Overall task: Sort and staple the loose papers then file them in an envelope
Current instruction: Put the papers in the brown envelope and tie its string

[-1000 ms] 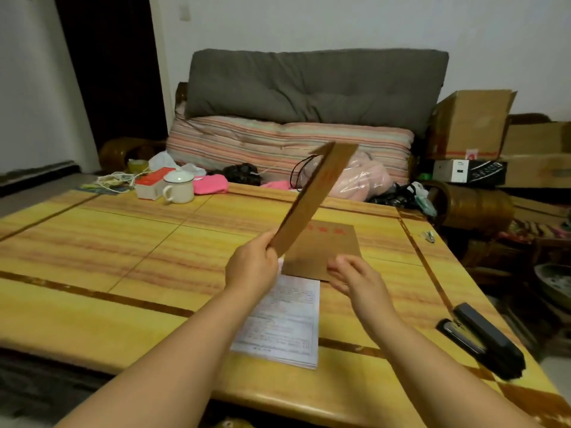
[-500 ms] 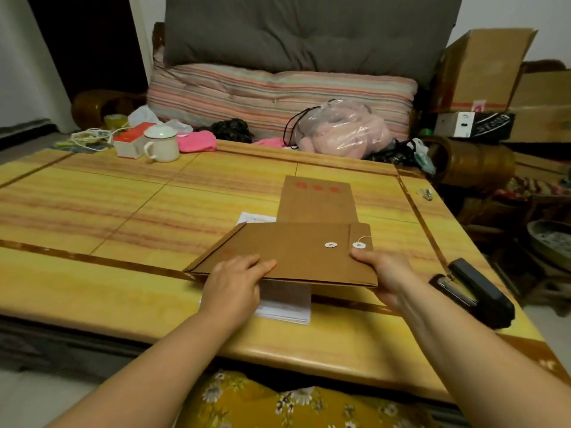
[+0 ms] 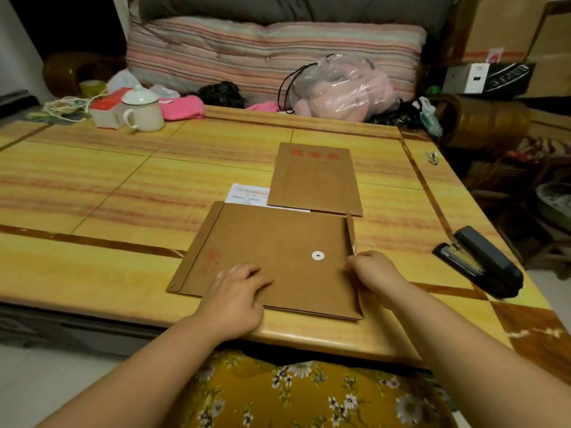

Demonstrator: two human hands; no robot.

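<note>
Floral fabric (image 3: 309, 393): nearest to us, mustard cloth printed with small white flowers, just under the table's front edge.
Left hand (image 3: 236, 299): we see it lying palm down on the near envelope's lower middle, fingers loosely spread and flat, gripping nothing.
Right hand (image 3: 375, 273): it sits at the near envelope's right end with fingertips pinched together on the thin white closure string (image 3: 358, 247) beside the flap.
Near envelope (image 3: 272, 257): a brown kraft paper document envelope, rectangular, lying flat and sideways at the table's front; a round white paper button (image 3: 318, 256) sits near its right end, faded red print near its left.
Papers (image 3: 247, 194): white printed sheets, mostly covered; we see only a top strip showing beyond the near envelope's far edge.
Stapler (image 3: 480, 265): black, long and blocky, lying to the right, apart from the hands.
Second envelope (image 3: 313, 179): matching kraft paper, upright in our view, red characters along its top, overlapping the papers.
Table (image 3: 92, 186): glossy yellow surface with streaky stripes and brown inlay lines.
Enamel mug (image 3: 143, 109): cream, lidded, at the far left.
</note>
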